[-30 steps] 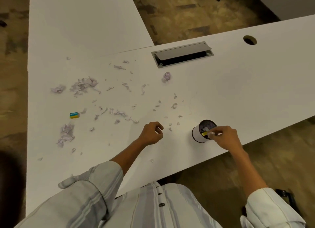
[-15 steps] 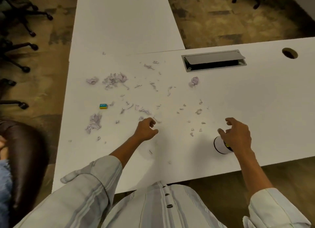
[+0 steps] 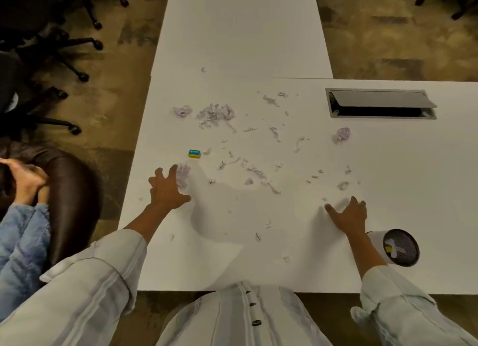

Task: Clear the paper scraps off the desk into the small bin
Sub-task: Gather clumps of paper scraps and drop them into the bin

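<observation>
Pale lilac paper scraps lie scattered over the white desk (image 3: 232,263), with a thick pile (image 3: 216,114) at the far left and a crumpled ball (image 3: 342,134) near the cable hatch. My left hand (image 3: 166,190) is spread open, fingertips touching a small heap of scraps (image 3: 183,176). Fingers spread, my right hand (image 3: 348,216) rests flat on the desk just below several tiny scraps (image 3: 342,185). The small white round bin (image 3: 397,247) stands near the desk's front edge, right of my right wrist, with paper and a yellow bit inside.
A small blue and yellow eraser (image 3: 194,153) lies among the scraps. A grey cable hatch (image 3: 380,103) is set in the desk at the back right. Another person sits at the left beside a brown chair (image 3: 69,190). Black office chairs (image 3: 46,48) stand on the carpet.
My left hand has opened and reached left onto the small heap. My right hand left the bin and moved left, flat onto the desk. The view has shifted left.
</observation>
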Tool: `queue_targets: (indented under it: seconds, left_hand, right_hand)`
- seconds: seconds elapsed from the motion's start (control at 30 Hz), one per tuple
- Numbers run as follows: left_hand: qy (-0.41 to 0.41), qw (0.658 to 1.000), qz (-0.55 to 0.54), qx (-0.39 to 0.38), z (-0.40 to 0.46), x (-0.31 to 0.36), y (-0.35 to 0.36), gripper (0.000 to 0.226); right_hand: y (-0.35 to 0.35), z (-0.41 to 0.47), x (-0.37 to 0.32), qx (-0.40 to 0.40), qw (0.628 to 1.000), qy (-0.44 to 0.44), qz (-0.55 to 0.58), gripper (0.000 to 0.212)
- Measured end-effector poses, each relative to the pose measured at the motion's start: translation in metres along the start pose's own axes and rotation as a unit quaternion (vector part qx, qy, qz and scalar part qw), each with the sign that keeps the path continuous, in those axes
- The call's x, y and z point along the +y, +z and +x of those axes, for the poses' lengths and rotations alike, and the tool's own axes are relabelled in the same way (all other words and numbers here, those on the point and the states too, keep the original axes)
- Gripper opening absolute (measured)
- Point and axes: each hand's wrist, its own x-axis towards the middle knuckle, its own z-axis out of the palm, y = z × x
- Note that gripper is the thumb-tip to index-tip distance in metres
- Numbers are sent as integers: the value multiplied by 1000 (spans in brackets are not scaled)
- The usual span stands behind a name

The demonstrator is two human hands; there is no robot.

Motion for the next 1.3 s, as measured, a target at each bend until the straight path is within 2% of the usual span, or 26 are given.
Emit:
queue_targets:
  seconds: [0.17, 0.27, 0.37, 0.5, 0.57, 0.63, 0.77, 0.87, 0.93, 1.07, 1.17, 1.23, 1.3]
  left_hand:
    - [7, 998, 40, -57, 28, -14, 0, 119]
    - [-7, 997, -10, -77, 35, -6, 8, 123]
    - [6, 996, -56, -64, 35, 13, 18, 116]
    - [98, 987, -117, -47, 27, 43, 32, 101]
    - [133, 982, -126, -35, 24, 58, 35, 98]
    - [145, 982, -119, -3, 26, 67, 31, 95]
    - [126, 980, -139, 71, 48, 61, 10, 90]
    - [96, 984, -123, 90, 74, 47, -7, 93]
    - [79, 986, -118, 84, 90, 41, -14, 96]
    - [58, 988, -114, 92, 119, 40, -25, 100]
    - [38, 989, -110, 90, 141, 45, -34, 108]
    - [20, 991, -105, 81, 158, 50, -40, 115]
    - [-1, 993, -96, 71, 176, 55, -47, 122]
  right_hand:
    - [17, -2, -6, 25, 1000, 4, 13, 86]
    - [42, -19, -31, 35, 999, -24, 24, 81]
    - [69, -35, -63, 13, 998, -55, 34, 79]
    - [92, -50, -98, -38, 982, -182, 47, 78]
    - [87, -45, -105, -29, 970, -230, 69, 76]
    - [70, -28, -104, 21, 971, -214, 102, 73]
    - [24, 30, -78, 116, 984, -97, 99, 70]
    - [4, 66, -54, 103, 993, -15, 61, 76]
    - [7, 73, -51, 88, 995, 1, 47, 77]
    - [43, 53, -83, 68, 995, -66, 20, 73]
    - [78, 19, -116, 18, 989, -144, 17, 74]
    - [93, 0, -133, -20, 978, -204, 29, 76]
    - [92, 0, -140, -25, 971, -229, 58, 77]
